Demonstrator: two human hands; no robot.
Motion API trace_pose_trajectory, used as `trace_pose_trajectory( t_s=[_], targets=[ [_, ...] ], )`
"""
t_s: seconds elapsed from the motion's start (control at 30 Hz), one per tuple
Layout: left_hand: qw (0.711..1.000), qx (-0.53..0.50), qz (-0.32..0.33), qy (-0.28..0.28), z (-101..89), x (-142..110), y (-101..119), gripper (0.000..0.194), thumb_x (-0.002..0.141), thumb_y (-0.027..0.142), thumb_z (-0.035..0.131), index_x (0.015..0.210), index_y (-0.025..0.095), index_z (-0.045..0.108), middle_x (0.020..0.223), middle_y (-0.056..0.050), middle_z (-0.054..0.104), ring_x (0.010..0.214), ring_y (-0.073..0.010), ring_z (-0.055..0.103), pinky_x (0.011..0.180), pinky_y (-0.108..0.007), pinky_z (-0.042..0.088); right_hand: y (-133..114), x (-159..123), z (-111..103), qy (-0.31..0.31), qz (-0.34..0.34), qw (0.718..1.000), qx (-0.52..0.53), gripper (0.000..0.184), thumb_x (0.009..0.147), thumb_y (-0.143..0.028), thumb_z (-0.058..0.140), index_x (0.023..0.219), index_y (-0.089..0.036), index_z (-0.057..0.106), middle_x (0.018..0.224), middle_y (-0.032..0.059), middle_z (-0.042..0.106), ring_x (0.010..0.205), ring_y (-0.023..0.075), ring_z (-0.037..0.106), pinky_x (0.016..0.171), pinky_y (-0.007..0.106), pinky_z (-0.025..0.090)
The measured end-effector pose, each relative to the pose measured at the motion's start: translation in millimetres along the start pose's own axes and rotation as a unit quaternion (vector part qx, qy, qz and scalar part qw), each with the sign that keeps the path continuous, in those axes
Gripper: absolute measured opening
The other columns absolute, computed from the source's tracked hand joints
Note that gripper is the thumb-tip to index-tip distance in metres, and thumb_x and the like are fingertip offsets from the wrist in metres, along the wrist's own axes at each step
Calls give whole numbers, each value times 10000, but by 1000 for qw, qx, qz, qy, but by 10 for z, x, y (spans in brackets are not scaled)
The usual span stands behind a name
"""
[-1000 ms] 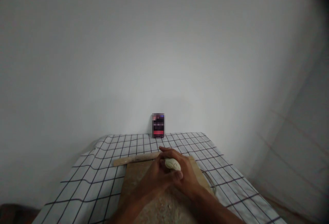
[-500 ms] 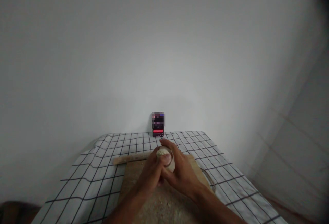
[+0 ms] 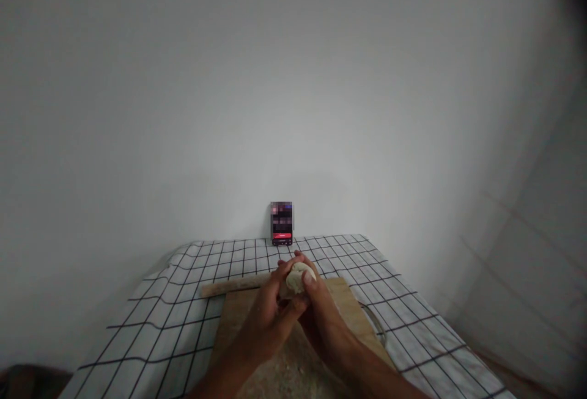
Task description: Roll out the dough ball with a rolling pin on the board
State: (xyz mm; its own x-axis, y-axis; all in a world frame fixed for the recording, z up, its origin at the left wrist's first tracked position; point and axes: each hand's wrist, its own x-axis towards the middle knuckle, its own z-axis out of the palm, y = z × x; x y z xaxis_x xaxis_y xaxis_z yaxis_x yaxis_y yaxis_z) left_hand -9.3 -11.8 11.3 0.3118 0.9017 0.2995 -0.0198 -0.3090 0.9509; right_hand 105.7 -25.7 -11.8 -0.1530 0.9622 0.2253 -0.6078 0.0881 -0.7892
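A pale lump of dough [image 3: 297,278] is held between both hands, lifted above a floured wooden board [image 3: 238,319]. My left hand [image 3: 270,313] cups it from the left with fingers curled round it. My right hand [image 3: 321,310] wraps it from the right, thumb on top. A wooden rolling pin [image 3: 233,285] lies across the board's far edge, just behind the hands.
The table wears a white cloth with a black grid [image 3: 183,289]. A phone [image 3: 281,223] stands against the grey wall at the table's back edge. A metal rim [image 3: 376,325] shows at the board's right side.
The dough went from resting low between the hands on the board to being raised and turned. Both hands now close round it a little further from me.
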Motion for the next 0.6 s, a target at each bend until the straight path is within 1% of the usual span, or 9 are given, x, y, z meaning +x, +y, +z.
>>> trace_pose_trajectory(
  t_s=[0.03, 0.07, 0.1, 0.2, 0.3, 0.37, 0.47, 0.53, 0.6],
  targets=[
    [999, 38, 34, -8, -16, 4, -13, 576, 738, 446, 646, 1267, 312, 460, 1318, -39, 553, 1136, -287, 535, 956, -394, 480, -1, 1, 5, 5, 3, 1000, 14, 832, 776, -669, 750, 1437, -281, 426, 1316, 113, 635, 1273, 304, 585, 1086, 468, 482],
    [995, 77, 56, -22, -35, 7, -26, 565, 774, 430, 609, 1296, 329, 419, 1406, -27, 477, 1248, -299, 446, 1037, -426, 416, -5, 5, 5, 6, 2, 1000, 22, 832, 766, -652, 768, 1432, -278, 438, 1306, 110, 639, 1251, 301, 599, 1087, 460, 480],
    [991, 112, 64, -36, -52, 7, -38, 571, 799, 416, 577, 1325, 343, 370, 1455, -15, 422, 1314, -302, 368, 1081, -455, 367, -11, 12, 0, 3, 0, 1000, 27, 841, 753, -634, 788, 1430, -270, 447, 1283, 109, 649, 1223, 301, 615, 1077, 459, 485],
    [980, 180, 51, -71, -77, -7, -68, 652, 806, 412, 551, 1381, 357, 248, 1525, -3, 306, 1389, -305, 224, 1131, -512, 277, -22, 46, -35, 16, -4, 1000, 23, 891, 733, -559, 836, 1456, -252, 416, 1210, 99, 677, 1153, 286, 647, 1040, 456, 499],
    [972, 216, 58, -66, -55, -22, -95, 681, 809, 450, 519, 1399, 345, 195, 1555, -3, 222, 1412, -290, 147, 1160, -508, 205, -9, 82, -55, 53, 2, 999, 11, 893, 740, -504, 845, 1472, -276, 388, 1213, 76, 681, 1127, 250, 658, 1010, 416, 507],
    [963, 253, 72, -53, -39, -22, -113, 665, 826, 476, 477, 1404, 337, 179, 1559, -6, 209, 1422, -283, 78, 1173, -523, 130, 7, 99, -45, 31, -13, 999, 4, 797, 744, -502, 835, 1410, -273, 462, 1203, 71, 684, 1105, 246, 662, 964, 387, 526],
    [937, 333, 103, -40, -52, -8, -134, 703, 832, 497, 461, 1412, 349, 94, 1564, -1, 182, 1421, -286, -17, 1162, -585, 16, 17, 113, -24, -47, -38, 998, -25, 534, 784, -488, 791, 1214, -234, 603, 1089, 67, 707, 1023, 255, 675, 866, 359, 550],
    [913, 386, 126, -37, -78, 8, -146, 761, 825, 506, 476, 1412, 354, 17, 1570, 0, 141, 1419, -287, -44, 1147, -617, -12, 15, 123, -38, -77, -24, 995, -61, 367, 836, -470, 730, 1090, -217, 647, 976, 55, 714, 922, 246, 682, 786, 343, 552],
    [891, 430, 143, -35, -98, 28, -153, 790, 820, 516, 482, 1412, 345, -12, 1574, -14, 102, 1418, -299, -48, 1131, -650, -18, 15, 142, -81, -83, -24, 989, -122, 274, 880, -456, 659, 1005, -211, 662, 872, 41, 703, 794, 218, 667, 691, 318, 535]
  ],
)
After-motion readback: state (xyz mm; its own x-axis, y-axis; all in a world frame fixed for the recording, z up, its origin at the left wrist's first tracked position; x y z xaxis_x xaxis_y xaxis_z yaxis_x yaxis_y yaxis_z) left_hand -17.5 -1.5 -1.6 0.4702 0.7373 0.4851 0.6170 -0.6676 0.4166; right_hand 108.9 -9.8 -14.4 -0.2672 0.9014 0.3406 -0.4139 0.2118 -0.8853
